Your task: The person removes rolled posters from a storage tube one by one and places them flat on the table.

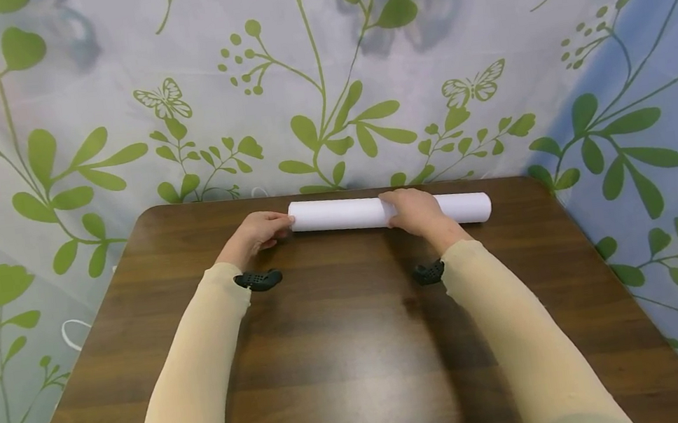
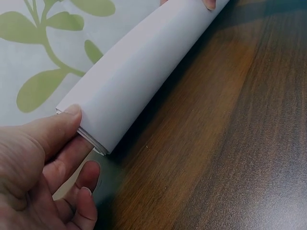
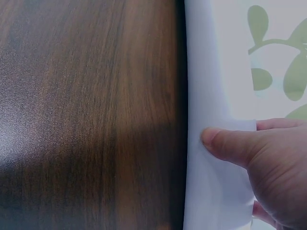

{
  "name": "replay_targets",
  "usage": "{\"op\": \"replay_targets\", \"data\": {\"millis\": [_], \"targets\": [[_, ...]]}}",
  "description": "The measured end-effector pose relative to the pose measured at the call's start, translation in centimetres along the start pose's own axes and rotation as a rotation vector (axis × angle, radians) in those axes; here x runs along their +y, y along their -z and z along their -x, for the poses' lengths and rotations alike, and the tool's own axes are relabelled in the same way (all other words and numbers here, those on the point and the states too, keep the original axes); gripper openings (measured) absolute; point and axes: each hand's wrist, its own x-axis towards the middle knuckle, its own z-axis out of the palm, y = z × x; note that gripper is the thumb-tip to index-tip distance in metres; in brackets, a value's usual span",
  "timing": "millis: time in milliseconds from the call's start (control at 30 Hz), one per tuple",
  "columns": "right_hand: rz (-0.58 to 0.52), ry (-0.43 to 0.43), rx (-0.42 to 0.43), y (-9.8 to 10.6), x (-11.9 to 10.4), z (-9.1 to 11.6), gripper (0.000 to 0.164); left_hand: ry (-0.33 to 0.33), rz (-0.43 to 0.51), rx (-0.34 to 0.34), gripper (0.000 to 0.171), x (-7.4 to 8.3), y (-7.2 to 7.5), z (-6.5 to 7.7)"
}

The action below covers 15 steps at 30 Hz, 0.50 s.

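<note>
A roll of white paper (image 1: 339,214) lies sideways along the far edge of the brown wooden table (image 1: 343,352). At its left end my left hand (image 1: 260,230) pinches the rolled edge; in the left wrist view the thumb is on the outside and the index finger goes into the open end, with the other fingers loosely curled below. My right hand (image 1: 417,212) grips the roll right of its middle. The right wrist view has that thumb across the paper's near side, while the fingers pass behind it, mostly hidden.
Behind the table hangs a white curtain (image 1: 202,80) printed with green leaves and butterflies, close to the far edge. A white cable loop (image 1: 77,334) shows beside the table's left edge. Dark straps (image 1: 258,280) sit at both wrists.
</note>
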Motion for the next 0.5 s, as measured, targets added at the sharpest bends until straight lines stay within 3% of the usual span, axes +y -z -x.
{"op": "replay_targets", "data": {"millis": [500], "targets": [[-0.005,-0.006,0.003,0.23,-0.24,0.21,0.068,0.027,-0.011,-0.022,0.051,-0.19,0.41,-0.20]]}}
